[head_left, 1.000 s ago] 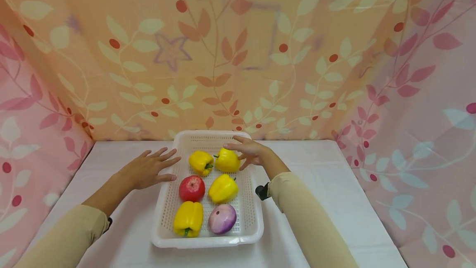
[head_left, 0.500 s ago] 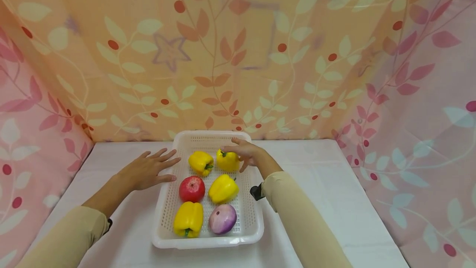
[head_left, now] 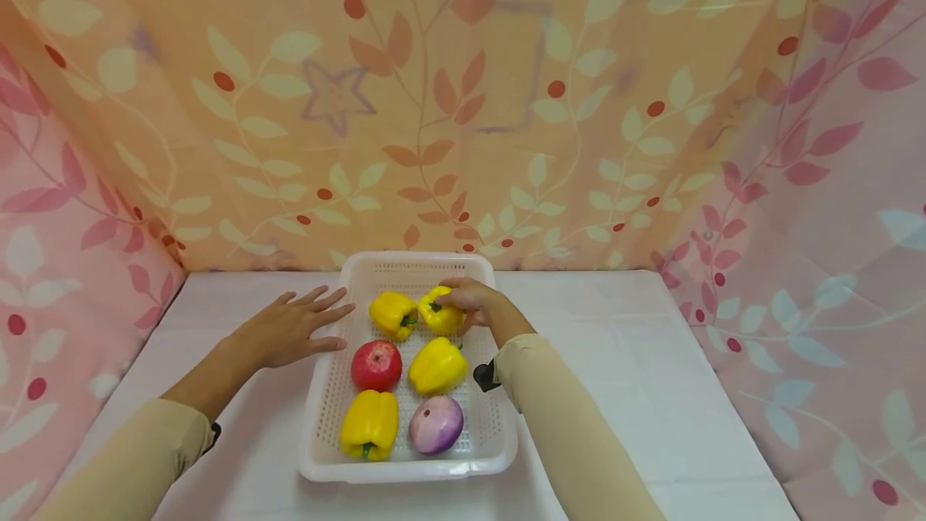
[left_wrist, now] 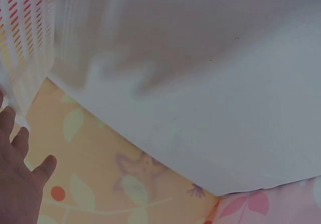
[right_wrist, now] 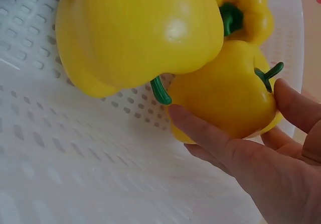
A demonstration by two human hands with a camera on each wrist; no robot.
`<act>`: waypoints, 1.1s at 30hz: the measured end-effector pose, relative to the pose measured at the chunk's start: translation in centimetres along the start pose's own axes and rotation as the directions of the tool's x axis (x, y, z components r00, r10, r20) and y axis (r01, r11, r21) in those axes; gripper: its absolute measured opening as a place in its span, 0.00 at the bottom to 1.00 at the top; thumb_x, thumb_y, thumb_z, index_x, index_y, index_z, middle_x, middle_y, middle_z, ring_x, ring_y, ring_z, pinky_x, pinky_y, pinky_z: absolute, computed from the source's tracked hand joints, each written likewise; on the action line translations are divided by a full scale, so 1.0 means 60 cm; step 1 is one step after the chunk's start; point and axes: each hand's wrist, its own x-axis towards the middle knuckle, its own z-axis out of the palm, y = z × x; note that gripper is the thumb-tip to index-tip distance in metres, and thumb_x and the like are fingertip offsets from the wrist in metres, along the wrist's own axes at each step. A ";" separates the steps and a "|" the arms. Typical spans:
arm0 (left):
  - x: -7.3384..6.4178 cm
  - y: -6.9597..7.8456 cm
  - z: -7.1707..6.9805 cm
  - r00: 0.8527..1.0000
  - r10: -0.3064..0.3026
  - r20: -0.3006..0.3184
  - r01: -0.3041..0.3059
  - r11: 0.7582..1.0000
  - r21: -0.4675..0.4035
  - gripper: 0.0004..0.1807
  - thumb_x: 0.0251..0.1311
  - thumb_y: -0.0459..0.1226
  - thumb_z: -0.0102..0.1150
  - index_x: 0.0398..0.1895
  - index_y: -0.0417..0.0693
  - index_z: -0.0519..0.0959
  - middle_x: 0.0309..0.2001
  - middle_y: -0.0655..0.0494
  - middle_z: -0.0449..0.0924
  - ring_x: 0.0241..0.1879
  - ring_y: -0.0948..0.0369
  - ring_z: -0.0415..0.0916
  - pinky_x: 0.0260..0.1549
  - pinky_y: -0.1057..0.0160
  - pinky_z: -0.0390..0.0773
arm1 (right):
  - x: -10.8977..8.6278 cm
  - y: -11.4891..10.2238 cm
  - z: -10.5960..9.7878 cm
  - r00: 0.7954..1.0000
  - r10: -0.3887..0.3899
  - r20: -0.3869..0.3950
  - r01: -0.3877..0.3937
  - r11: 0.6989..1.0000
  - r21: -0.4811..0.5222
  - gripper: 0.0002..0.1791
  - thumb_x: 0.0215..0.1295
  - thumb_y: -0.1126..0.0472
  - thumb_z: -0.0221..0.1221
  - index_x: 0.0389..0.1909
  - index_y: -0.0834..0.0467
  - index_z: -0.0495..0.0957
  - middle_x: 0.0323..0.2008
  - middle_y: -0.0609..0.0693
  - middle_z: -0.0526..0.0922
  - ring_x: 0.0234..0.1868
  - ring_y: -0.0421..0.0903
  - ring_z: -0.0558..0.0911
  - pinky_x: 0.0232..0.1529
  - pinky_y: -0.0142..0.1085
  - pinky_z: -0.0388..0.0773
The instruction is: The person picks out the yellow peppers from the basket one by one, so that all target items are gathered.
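My right hand [head_left: 477, 304] grips the far-right yellow bell pepper [right_wrist: 225, 96] in the white basket [head_left: 408, 470]. In the right wrist view the fingers curl round its side, with the thumb near its green stem. My left hand [head_left: 292, 330] is spread flat beside the basket's left rim, holding nothing; the left wrist view shows its fingers [left_wrist: 45, 169] near the basket's wall. Around the gripped pepper lie another yellow bell pepper [head_left: 393, 315] to its left and a third [head_left: 437, 366] nearer to me. A red pomegranate [head_left: 376, 366] sits mid-left.
At the basket's near end are a yellow bell pepper [head_left: 370, 424] and a purple-and-white eggplant-like vegetable [head_left: 436, 424]. The basket stands on a white-covered table [head_left: 615, 392]. Leaf-patterned cloth [head_left: 463, 103] hangs behind the table and along both sides.
My right hand has moved in and down onto the far-right bell pepper and closed round it. That pepper has turned so its stem faces more toward me. The left hand stays put.
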 end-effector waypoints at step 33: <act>0.001 0.007 -0.010 1.000 0.006 0.005 -0.006 1.000 0.018 0.38 0.66 0.61 0.52 0.75 0.55 0.64 0.75 0.45 0.58 0.74 0.39 0.52 0.66 0.28 0.51 | -0.060 -0.062 -0.060 0.985 -0.168 0.036 0.171 0.975 -0.139 0.30 0.74 0.60 0.55 0.75 0.52 0.60 0.71 0.58 0.61 0.65 0.59 0.70 0.64 0.60 0.69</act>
